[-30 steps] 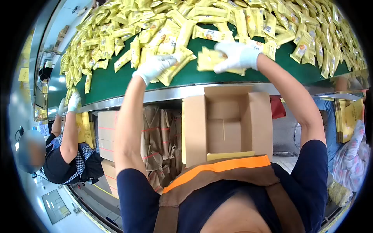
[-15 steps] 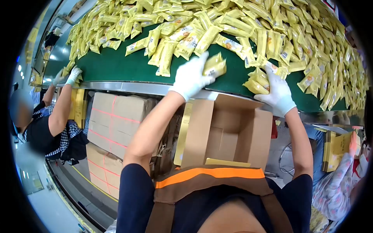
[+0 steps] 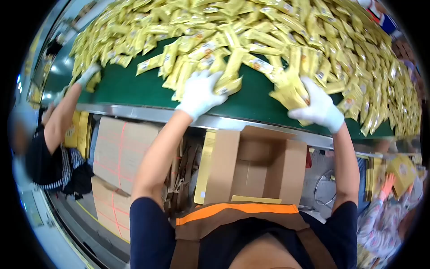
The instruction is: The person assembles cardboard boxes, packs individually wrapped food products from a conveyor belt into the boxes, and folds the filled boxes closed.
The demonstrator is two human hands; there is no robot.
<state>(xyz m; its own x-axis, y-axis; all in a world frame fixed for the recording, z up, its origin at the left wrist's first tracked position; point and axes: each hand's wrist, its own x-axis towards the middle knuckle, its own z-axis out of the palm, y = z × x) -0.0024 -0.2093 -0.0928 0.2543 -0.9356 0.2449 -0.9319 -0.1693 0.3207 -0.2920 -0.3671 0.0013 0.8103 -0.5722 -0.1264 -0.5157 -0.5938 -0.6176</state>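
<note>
Both my hands wear white gloves and are over the green belt, where many yellow packets lie heaped. My left hand is closed around yellow packets beside the loose front packets. Further right, my right hand grips several yellow packets between thumb and fingers, close to the heap. An open cardboard box stands below the belt's metal edge, in front of my body; its visible inside shows bare cardboard.
At the left, a person in white gloves reaches to the belt. Strapped cartons are stacked left of the box. Another person's orange-gloved hand touches a yellow box at the right. The metal rail runs along the belt.
My left hand has moved slightly left and down with its packets, against the front packets. My right hand stays near the heap, its packets now more upright. At right, the other person's yellow box has been lifted.
</note>
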